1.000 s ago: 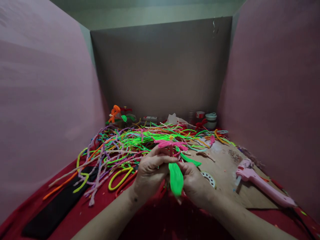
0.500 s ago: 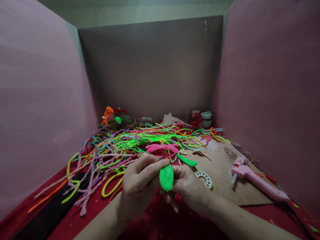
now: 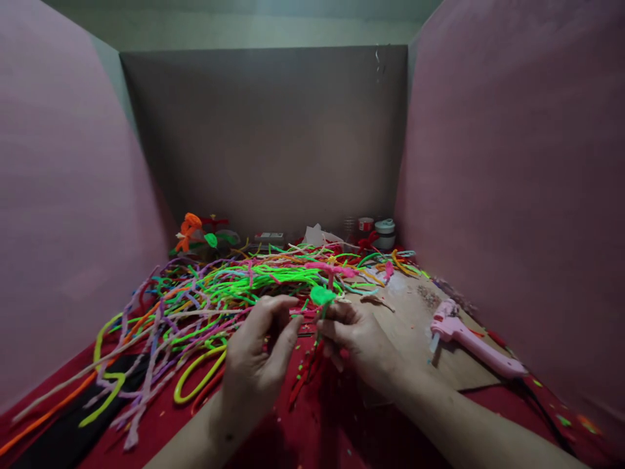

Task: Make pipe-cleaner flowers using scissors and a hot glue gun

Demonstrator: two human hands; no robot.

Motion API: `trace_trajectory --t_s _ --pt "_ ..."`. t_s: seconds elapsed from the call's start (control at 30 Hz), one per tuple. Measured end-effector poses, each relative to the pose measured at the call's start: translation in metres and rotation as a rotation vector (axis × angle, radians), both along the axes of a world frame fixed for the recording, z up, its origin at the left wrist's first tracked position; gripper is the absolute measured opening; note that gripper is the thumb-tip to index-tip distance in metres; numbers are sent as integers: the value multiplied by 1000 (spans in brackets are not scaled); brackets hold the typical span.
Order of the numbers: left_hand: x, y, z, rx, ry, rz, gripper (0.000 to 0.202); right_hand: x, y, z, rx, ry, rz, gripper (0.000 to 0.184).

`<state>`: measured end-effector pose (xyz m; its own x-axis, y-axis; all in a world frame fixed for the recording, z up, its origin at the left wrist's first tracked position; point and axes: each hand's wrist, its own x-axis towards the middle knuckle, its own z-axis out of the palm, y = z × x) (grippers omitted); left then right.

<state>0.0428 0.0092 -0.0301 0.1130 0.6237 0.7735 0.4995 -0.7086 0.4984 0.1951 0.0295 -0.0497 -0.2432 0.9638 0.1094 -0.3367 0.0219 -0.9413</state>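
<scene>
Flower [image 3: 323, 296]: a fuzzy pipe-cleaner piece with a flat, rounded neon-green leaf on a thin stem and pink petals behind it. I see it held upright above the red cloth [image 3: 317, 433], near the middle of the surface.

At the front left corner lies a flat black strip [image 3: 63, 426]. Across the left half and the middle sprawls a tangled heap of soft pipe cleaners [image 3: 215, 286] in green, lilac, orange and pink, with a yellow loop [image 3: 195, 378] at its near edge. An orange twist [image 3: 188, 231] stands at the back edge.

My left hand [image 3: 256, 365] comes in low, wrist bent, its fingers loosely curled and narrowly apart just left of the stem; I cannot tell if they touch it. My right hand [image 3: 364, 342] pinches the stem below the leaf between thumb and fingertips.

A bare cardboard sheet [image 3: 415, 332] covers the right side. A glossy pink glue gun [image 3: 469, 339] rests on it near the right edge, and small jars [image 3: 384, 234] stand at the back.
</scene>
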Motion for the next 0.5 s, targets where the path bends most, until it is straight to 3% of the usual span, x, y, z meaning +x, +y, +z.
trace_trajectory --t_s 0.07,0.2,0.27,0.33,0.4,0.5 --pt "1 6 -3 11 143 -42 13 4 5 0 51 -35 -88 19" --pt "1 15 -11 40 352 -64 12 15 15 4 109 -166 -223 17" --pt "2 19 -16 7 415 -48 14 26 22 11 165 -344 -339 20" --pt "2 22 -21 -39 463 -38 15 43 32 23 246 -668 -483 24" --pt "3 24 -26 -83 499 -28 16 63 46 37 252 -800 -570 26" --pt "5 26 -31 -127 546 -23 16 93 71 52 230 -1013 -609 25"
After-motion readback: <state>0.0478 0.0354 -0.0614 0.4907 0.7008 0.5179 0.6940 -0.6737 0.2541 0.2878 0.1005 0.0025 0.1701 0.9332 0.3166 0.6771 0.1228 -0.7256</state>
